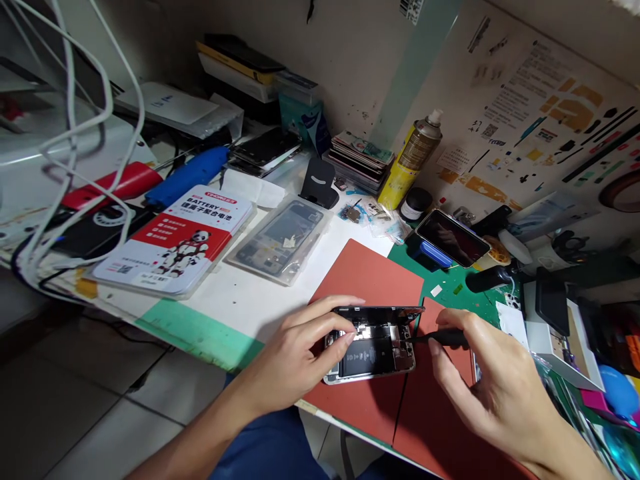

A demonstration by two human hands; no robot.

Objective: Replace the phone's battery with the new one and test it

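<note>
An opened smartphone (370,357) rests on the red-brown mat, with its black battery and metal parts showing. Its screen (380,315) is tilted up along the far edge. My left hand (305,350) grips the phone at its left end, fingers over the screen and thumb near the inner parts. A slim black spudger (447,339) is pinched between the thumb and fingers of my right hand (490,373). Its narrow tip points left and reaches the phone's right end; whether it touches a part I cannot tell.
Red-brown mats (365,273) cover the front of the bench. Left of them lie a battery package (175,247) and a clear case with a phone part (277,240). Behind stand a yellow spray can (410,160) and a propped phone (453,238). White cables (70,133) hang left.
</note>
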